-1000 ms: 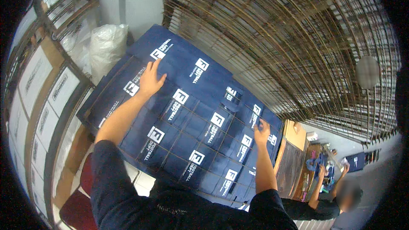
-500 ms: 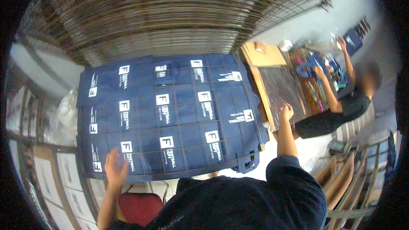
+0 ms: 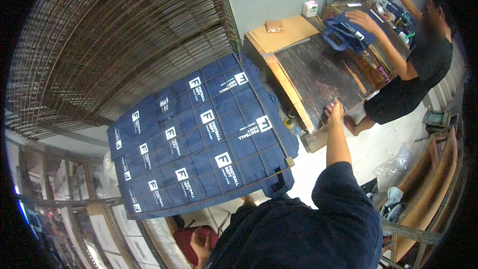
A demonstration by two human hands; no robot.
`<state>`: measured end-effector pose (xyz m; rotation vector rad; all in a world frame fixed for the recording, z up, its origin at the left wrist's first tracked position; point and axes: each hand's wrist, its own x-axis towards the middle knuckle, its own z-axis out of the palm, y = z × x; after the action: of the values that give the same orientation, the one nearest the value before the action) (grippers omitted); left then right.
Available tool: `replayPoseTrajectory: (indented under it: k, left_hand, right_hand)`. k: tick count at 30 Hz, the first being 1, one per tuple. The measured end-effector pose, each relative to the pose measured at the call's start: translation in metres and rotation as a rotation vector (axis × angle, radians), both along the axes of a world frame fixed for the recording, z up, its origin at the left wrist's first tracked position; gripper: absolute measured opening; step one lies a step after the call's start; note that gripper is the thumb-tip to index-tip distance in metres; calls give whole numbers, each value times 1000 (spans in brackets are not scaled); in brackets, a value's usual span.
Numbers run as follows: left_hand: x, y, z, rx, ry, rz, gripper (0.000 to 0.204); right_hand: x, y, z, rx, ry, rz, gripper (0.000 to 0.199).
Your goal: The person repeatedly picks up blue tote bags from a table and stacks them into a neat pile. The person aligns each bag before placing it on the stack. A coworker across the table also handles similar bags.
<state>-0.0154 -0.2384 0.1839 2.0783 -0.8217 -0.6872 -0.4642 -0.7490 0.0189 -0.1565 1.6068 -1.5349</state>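
Observation:
Several navy fabric pieces [image 3: 201,132] with white prints lie in rows on a wire drying rack shelf [image 3: 290,161] before me. To the right of the rack, my right hand [image 3: 335,110] reaches out over the near edge of a dark-topped worktable [image 3: 318,77]. Its fingers are loosely bent and apart, and nothing shows in them. My left hand [image 3: 201,247] is low, beside a dark red seat [image 3: 185,239]. The fingers there are spread and hold nothing visible.
Raised wire shelves [image 3: 129,35] stack behind the fabric. At right, a co-worker [image 3: 418,69] has one hand on a navy bag [image 3: 343,32]. Cardboard sheets [image 3: 284,32] and a white container [image 3: 309,8] lie at the table's far end. Wooden boards [image 3: 433,189] stand lower right.
The view has turned right, so the worktable appears nearer the middle. My left hand has left the fabric's near edge and dropped by the seat. The co-worker's navy bag now lies flatter on the table.

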Motion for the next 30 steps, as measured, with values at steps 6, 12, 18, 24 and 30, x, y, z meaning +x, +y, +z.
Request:
replayPoseTrajectory:
  k: [6, 12, 18, 24, 30]
  left_hand:
    - [-28, 74, -48, 285, -9, 197, 24]
    - [-34, 98, -39, 485, -62, 267, 23]
    - [-29, 99, -31, 506, -123, 238, 23]
    - [-28, 34, -22, 401, -336, 9, 24]
    - [-36, -71, -23, -18, -254, -253, 32]
  right_hand:
    - [12, -58, 2, 87, 440, 29, 70]
    - [14, -70, 34, 333, 1466, 632, 76]
    - [17, -70, -3, 302, 1612, 916, 76]
    - [41, 46, 28, 36, 1697, 929, 73]
    - [36, 106, 6, -94, 1761, 840, 82]
